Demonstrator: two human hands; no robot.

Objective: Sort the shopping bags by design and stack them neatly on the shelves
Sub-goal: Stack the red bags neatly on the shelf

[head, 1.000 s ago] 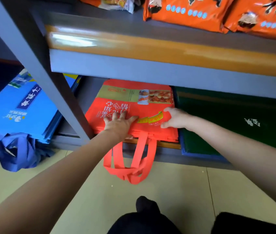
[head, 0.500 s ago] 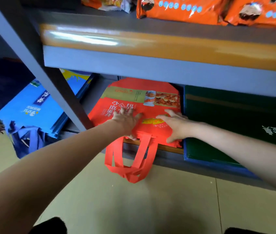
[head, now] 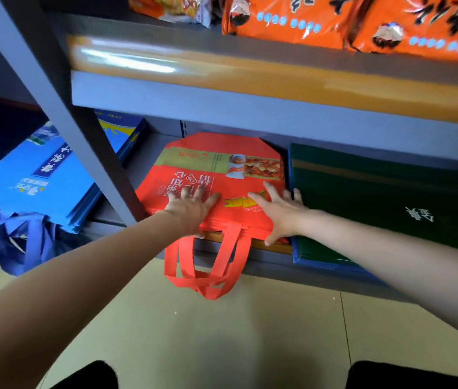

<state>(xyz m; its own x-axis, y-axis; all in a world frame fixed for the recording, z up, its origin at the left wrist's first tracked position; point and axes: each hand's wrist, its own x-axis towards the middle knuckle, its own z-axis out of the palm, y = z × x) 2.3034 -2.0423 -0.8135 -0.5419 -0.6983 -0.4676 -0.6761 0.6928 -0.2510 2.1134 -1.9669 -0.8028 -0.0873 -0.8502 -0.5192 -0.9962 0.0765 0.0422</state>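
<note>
A stack of flat red shopping bags (head: 216, 167) lies on the bottom shelf (head: 267, 248), its red handles (head: 208, 265) hanging over the front edge toward the floor. My left hand (head: 191, 210) presses flat on the near left part of the top bag, fingers spread. My right hand (head: 278, 214) lies flat on the stack's near right corner, fingers reaching to its right edge beside a stack of dark green bags (head: 385, 197). A stack of blue bags (head: 40, 178) sits left of the shelf post.
A grey shelf post (head: 82, 153) runs diagonally between the blue and red stacks. The upper shelf (head: 250, 88) carries orange snack packets (head: 320, 21). Blue handles (head: 23, 242) hang from the blue stack. Beige floor tiles (head: 222, 332) lie below, with my dark shoes at the bottom edge.
My right hand has slid from the top of the red stack to its near right corner. The red stack sits squarer against the green one. The left hand stays pressed in place.
</note>
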